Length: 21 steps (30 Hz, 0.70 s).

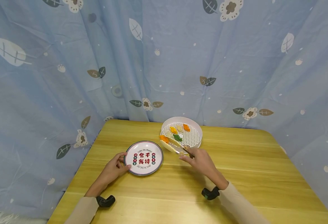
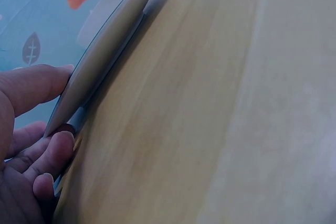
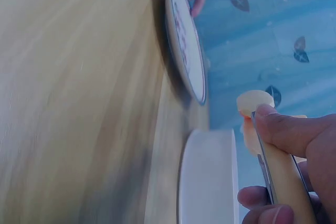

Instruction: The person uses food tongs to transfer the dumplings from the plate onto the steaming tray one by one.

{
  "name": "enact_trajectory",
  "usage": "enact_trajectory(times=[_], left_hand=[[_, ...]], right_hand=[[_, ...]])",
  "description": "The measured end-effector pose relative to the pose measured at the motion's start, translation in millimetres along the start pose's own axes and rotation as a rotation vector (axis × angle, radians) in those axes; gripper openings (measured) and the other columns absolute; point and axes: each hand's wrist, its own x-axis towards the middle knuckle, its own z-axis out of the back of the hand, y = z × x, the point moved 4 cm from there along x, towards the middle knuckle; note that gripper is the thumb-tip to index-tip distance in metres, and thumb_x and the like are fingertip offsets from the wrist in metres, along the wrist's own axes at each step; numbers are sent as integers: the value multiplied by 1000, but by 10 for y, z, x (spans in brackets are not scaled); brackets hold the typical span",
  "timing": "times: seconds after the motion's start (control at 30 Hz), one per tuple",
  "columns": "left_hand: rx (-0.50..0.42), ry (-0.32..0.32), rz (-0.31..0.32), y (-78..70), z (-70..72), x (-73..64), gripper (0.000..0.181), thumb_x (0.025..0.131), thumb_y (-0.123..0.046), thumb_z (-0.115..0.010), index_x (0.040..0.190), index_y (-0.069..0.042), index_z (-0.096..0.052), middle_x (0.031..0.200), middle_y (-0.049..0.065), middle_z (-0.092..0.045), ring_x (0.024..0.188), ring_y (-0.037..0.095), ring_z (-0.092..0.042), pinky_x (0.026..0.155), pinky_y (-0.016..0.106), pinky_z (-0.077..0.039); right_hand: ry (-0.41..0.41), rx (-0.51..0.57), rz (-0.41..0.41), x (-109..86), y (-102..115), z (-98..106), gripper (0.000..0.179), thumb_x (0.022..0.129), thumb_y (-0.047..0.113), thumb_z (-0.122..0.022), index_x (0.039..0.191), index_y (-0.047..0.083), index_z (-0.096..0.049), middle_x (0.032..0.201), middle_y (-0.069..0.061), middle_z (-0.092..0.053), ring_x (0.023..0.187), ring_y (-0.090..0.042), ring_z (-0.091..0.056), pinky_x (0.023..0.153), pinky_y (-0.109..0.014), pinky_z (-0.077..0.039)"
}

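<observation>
My left hand (image 1: 114,169) grips the left rim of a white plate (image 1: 155,168) printed with red characters. In the left wrist view its thumb lies over the rim, with fingers beneath. Wooden-handled tongs (image 3: 283,177) are held in my right hand (image 1: 201,160), thumb on one arm and fingers on the other. At their pale, wide tips they pinch an orange dumpling (image 1: 164,139), partly hidden by the tips. That dumpling hangs over the near left edge of a round white steamer tray (image 1: 193,135), to the plate's upper right.
Inside the perforated tray lie several toy-like dumplings: a yellow one (image 1: 173,130), an orange one (image 1: 186,127), a green one (image 1: 177,137) and pale ones. A blue patterned curtain (image 1: 175,62) hangs along the back of the wooden table (image 1: 242,165).
</observation>
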Motion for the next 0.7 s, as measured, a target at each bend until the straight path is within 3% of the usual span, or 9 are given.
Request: enact_trajectory(times=[0.2,0.4,0.7], left_hand=[[11,-1,6,17,9,4,65,92,-24,-81,148,-13,-49,117,12,-57,81,21,-49,68,27,-41],[21,-5,10,24,0,-1,64,92,-24,-80,147,-13,-49,118,12,-58,82,22,-50,69,27,-42],[18,-7,-9,1,-6,-4,65,93,-25,-79,148,-10,-48,119,13,-59,81,20,-49,67,27,-41]], right_hand=[[-10,-5,-16,-44,-191,120,55,87,44,-81,127,7,-73,61,12,-36,55,-5,-30,52,-25,-28],[-10,-17,-97,-52,-385,247,38,88,42,-81,108,10,-78,60,9,-35,54,-8,-33,52,-27,-29],[4,-41,-165,-33,-634,352,38,91,41,-79,105,6,-76,59,5,-34,52,-11,-33,50,-28,-28]])
